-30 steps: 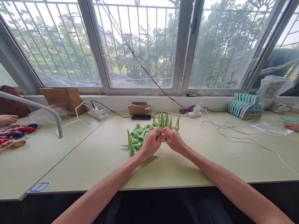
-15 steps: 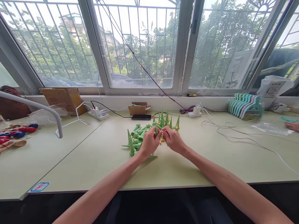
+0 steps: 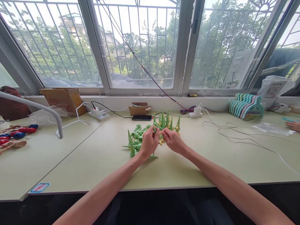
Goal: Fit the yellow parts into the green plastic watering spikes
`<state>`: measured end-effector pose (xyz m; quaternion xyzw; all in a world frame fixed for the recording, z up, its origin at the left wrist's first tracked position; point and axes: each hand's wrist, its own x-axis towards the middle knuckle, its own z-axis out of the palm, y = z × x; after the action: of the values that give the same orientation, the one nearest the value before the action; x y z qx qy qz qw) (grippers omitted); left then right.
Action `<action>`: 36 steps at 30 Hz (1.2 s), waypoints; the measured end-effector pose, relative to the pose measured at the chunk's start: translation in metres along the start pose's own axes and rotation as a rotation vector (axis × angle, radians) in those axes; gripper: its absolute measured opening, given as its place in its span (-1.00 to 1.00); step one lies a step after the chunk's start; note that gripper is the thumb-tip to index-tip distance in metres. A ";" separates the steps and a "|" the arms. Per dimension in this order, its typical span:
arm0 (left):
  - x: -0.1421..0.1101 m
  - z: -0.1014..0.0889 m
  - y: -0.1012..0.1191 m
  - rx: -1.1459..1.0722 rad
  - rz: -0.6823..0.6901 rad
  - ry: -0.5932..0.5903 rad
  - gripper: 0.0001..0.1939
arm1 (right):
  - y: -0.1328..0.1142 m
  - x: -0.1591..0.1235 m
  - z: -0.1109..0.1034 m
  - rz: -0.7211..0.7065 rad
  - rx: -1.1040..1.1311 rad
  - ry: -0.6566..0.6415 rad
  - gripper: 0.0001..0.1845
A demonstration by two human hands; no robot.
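Observation:
Green plastic cone spikes (image 3: 132,147) lie in a loose pile at the middle of the table. Behind my hands, several more green spikes (image 3: 167,119) stand upright, with small yellow pieces (image 3: 177,128) at their bases. My left hand (image 3: 150,142) is closed round a green spike, mostly hidden by the fingers. Close beside it, my right hand (image 3: 172,139) is pinched with its fingertips towards that spike; what it holds is too small to make out. A few yellow pieces (image 3: 161,142) lie on the table between the hands.
A phone (image 3: 142,117) and a small cardboard box (image 3: 138,109) are behind the pile. Power strips (image 3: 99,115) and cables run along the back. Wooden toys (image 3: 20,144) lie at left, a rack of pastel hangers (image 3: 247,106) at right. Another person's hand (image 3: 293,125) shows at the right edge.
My hands have drawn slightly apart at the fingertips. The green spike in my left hand has tilted a little to the left. The piles look unchanged.

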<state>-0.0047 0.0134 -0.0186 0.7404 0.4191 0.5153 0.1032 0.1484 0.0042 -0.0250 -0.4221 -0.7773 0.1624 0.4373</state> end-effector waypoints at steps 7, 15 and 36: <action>-0.002 0.000 0.002 -0.021 0.011 -0.052 -0.77 | 0.005 0.000 0.002 -0.019 -0.041 -0.003 -0.58; -0.004 0.000 0.003 -0.099 0.095 -0.119 -0.87 | 0.008 0.000 0.003 0.001 -0.112 0.037 -0.58; -0.001 0.002 0.005 -0.275 -0.137 -0.056 -0.81 | -0.005 0.001 -0.005 0.043 -0.052 0.208 -0.56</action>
<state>-0.0003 0.0097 -0.0176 0.7029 0.3912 0.5388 0.2502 0.1493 0.0013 -0.0189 -0.4646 -0.7224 0.1070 0.5008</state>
